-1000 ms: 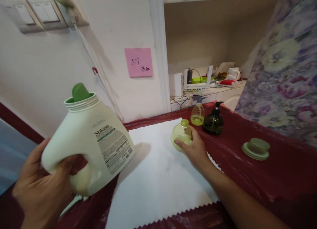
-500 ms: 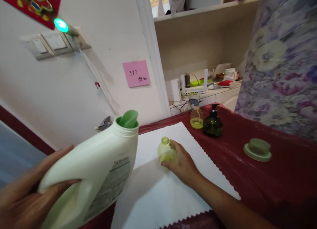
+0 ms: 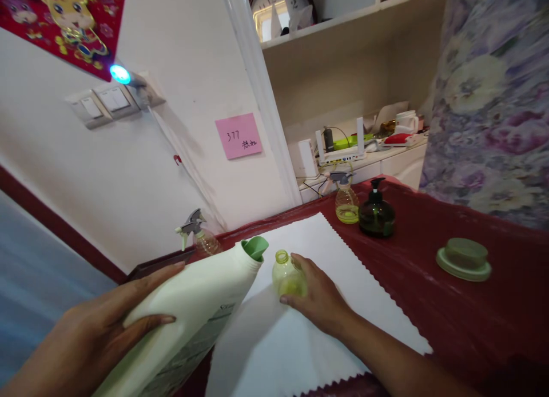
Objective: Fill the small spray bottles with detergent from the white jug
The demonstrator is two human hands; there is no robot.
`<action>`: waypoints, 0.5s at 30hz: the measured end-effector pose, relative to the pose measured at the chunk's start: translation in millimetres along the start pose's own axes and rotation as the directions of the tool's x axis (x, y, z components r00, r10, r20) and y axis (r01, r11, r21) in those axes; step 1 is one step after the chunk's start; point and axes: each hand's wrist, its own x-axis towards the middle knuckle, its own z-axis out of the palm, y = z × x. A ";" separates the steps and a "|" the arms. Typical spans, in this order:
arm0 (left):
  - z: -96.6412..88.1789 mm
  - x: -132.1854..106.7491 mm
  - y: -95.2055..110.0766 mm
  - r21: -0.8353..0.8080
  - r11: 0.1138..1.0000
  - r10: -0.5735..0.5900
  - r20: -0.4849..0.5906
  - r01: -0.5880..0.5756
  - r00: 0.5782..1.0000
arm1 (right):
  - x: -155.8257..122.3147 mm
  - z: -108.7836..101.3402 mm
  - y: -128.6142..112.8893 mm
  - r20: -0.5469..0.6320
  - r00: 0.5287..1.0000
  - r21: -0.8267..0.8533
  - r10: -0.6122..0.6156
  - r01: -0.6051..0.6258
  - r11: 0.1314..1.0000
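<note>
Two hands work above a white sheet (image 3: 274, 345) with a zigzag edge, beyond which a pink note (image 3: 238, 135) reads 377. The left hand (image 3: 90, 328) grips a white detergent jug (image 3: 193, 311), now tipped lower, its green spout (image 3: 255, 248) just beside a slightly tilted small yellowish plastic bottle (image 3: 288, 276), held on the sheet within the curled right hand (image 3: 317, 297).

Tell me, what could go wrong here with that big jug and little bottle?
The white plastic jug, tilted in the left hand, has its green spout beside the small yellow-green bottle. Liquid could miss the narrow neck and wet the white sheet. The bottle could also tip, since the right hand grips it only from one side.
</note>
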 end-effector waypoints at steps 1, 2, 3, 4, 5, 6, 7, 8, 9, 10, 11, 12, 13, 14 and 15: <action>-0.4 1.6 1.6 0.051 0.995 0.080 0.011 -0.080 0.997 | 0.0 0.3 -0.1 0.005 1.000 -0.007 0.002 -0.002 1.000; -1.0 3.3 4.2 0.108 0.980 0.162 0.048 -0.166 0.986 | 0.0 0.5 -0.3 0.010 1.000 -0.013 0.004 -0.004 1.000; -1.9 4.9 7.6 0.153 0.959 0.224 0.100 -0.237 0.969 | 0.1 0.5 -0.5 0.011 1.000 -0.018 0.006 -0.006 1.000; -3.0 6.4 11.5 0.177 0.946 0.252 0.133 -0.273 0.959 | 0.2 0.5 -0.6 0.012 1.000 -0.021 0.007 -0.007 1.000; -4.2 7.7 15.7 0.194 0.937 0.260 0.175 -0.292 0.950 | 0.3 0.5 -0.6 0.012 1.000 -0.024 0.007 -0.007 1.000; -5.4 8.7 19.9 0.212 0.929 0.258 0.220 -0.305 0.941 | 0.4 0.4 -0.7 0.011 1.000 -0.028 0.006 -0.006 1.000; -6.6 9.5 23.8 0.225 0.921 0.258 0.257 -0.317 0.932 | 0.5 0.3 -0.6 0.010 1.000 -0.033 0.007 -0.007 0.999; -7.7 10.0 27.2 0.235 0.915 0.259 0.280 -0.328 0.924 | 0.7 0.4 -0.6 0.010 1.000 -0.039 0.007 -0.007 0.999; -8.5 10.5 30.0 0.242 0.910 0.267 0.284 -0.338 0.921 | 0.8 0.5 -0.6 0.012 1.000 -0.044 0.007 -0.006 0.999; -9.0 10.9 32.2 0.246 0.907 0.266 0.292 -0.341 0.919 | 0.8 0.7 -0.5 0.013 1.000 -0.050 0.007 -0.006 0.999; -9.3 11.4 33.9 0.245 0.906 0.268 0.296 -0.344 0.917 | 0.9 1.0 -0.4 0.014 1.000 -0.055 0.005 -0.004 0.998; -9.4 12.0 35.1 0.240 0.906 0.272 0.298 -0.348 0.915 | 0.9 1.2 -0.4 0.015 1.000 -0.059 0.000 0.001 0.998; -9.4 12.7 36.0 0.233 0.907 0.275 0.304 -0.351 0.912 | 0.9 1.4 -0.4 0.016 1.000 -0.061 -0.007 0.008 0.998; -9.2 13.5 36.6 0.227 0.907 0.277 0.309 -0.354 0.910 | 0.8 1.5 -0.4 0.016 1.000 -0.062 -0.014 0.015 0.998; -9.0 14.4 37.0 0.222 0.907 0.282 0.314 -0.358 0.907 | 0.7 1.5 -0.6 0.018 1.000 -0.063 -0.018 0.019 0.998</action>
